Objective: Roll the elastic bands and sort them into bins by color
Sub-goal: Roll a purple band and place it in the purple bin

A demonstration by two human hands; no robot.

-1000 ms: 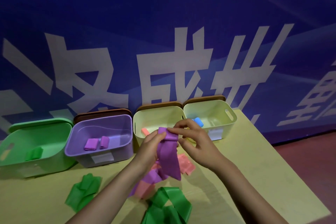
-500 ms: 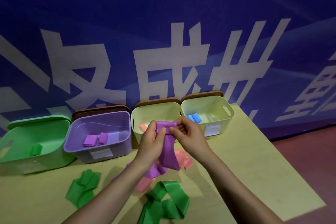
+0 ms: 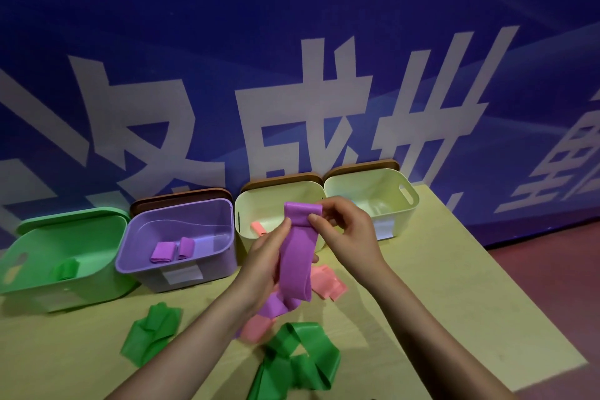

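— Anything on the arms, from where you stand?

— Nothing. Both forearms are bare all the way down to the edge of the view; no sleeve shows at all.

— Gloves? A watch, a ring?

— The left hand (image 3: 264, 265) is bare, no glove and no band at the wrist. The right hand (image 3: 349, 235) is the same: bare fingers, short plain nails, a bare wrist.
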